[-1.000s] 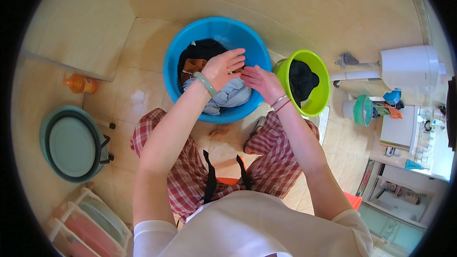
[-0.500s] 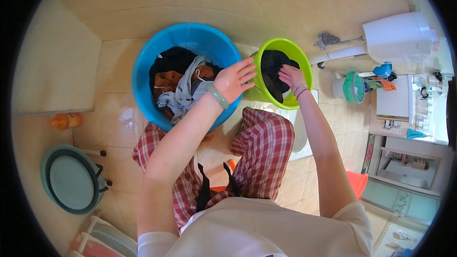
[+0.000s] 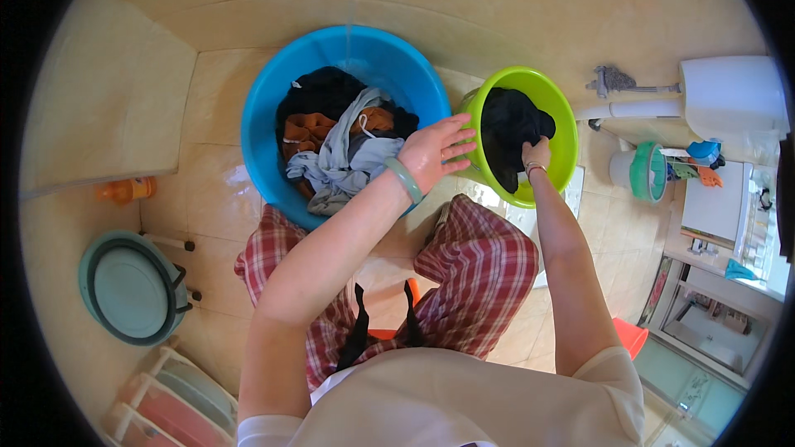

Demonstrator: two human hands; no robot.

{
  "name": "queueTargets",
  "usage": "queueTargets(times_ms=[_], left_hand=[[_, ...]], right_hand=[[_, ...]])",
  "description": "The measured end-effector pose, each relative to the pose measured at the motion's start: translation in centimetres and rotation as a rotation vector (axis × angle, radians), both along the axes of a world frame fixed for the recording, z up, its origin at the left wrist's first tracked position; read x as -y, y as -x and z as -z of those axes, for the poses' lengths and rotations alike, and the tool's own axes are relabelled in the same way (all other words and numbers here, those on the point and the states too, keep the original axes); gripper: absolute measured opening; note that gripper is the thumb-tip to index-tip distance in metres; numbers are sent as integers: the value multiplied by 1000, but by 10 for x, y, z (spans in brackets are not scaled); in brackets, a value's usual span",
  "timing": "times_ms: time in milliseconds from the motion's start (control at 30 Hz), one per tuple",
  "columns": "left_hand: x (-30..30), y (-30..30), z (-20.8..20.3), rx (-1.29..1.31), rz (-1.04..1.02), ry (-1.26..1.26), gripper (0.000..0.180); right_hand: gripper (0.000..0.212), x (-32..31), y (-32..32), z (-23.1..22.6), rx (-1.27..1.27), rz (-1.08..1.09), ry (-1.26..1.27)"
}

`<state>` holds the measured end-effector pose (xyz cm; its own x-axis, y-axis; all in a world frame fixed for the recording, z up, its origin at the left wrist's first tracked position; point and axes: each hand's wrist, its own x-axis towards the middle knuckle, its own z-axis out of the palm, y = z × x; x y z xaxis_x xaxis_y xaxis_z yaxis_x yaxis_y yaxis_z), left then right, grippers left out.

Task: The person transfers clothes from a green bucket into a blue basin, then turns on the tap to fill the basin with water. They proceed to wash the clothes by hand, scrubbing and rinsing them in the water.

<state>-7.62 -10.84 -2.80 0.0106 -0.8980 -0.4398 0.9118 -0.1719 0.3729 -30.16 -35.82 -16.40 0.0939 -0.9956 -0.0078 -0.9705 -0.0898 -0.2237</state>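
Note:
Wet-looking clothes lie heaped in a large blue tub [image 3: 258,128]: a light grey garment [image 3: 339,149], a brown garment [image 3: 305,131] and a black one [image 3: 325,89]. To its right stands a lime-green bucket [image 3: 566,120] with a black garment [image 3: 505,128] inside. My right hand [image 3: 538,154] reaches into the bucket, its fingers closed on the right side of that black garment; the fingertips are partly hidden. Held open with fingers spread, my left hand [image 3: 432,151] hovers over the gap between tub and bucket, holding nothing. A green bangle is on my left wrist.
An orange bottle [image 3: 127,190] and folded grey-green basins [image 3: 131,291] are at the left, above a white rack [image 3: 157,389]. A white toilet tank or box [image 3: 733,98] with a pipe is on the right wall. A small bin [image 3: 646,171] stands near it.
My right hand has gone from loosely open over the black garment to closed on it, nearer the bucket's right side. My left hand stays open. The whole view has shifted slightly.

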Motion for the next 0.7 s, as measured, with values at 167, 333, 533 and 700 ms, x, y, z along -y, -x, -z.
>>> queueTargets(times_ms=[167, 333, 533, 700], left_hand=[[-3, -2, 4, -2, 9, -11, 46], [3, 6, 0, -16, 22, -26, 49], [-12, -5, -4, 0, 5, -77, 58], [-25, -13, -16, -104, 113, 11, 77]], right_hand=[[41, 3, -19, -58, 758, 204, -202], [13, 10, 12, -169, 1050, -280, 114], [16, -88, -37, -340, 1848, -191, -26], [28, -141, -54, -408, 1880, -525, 46]])
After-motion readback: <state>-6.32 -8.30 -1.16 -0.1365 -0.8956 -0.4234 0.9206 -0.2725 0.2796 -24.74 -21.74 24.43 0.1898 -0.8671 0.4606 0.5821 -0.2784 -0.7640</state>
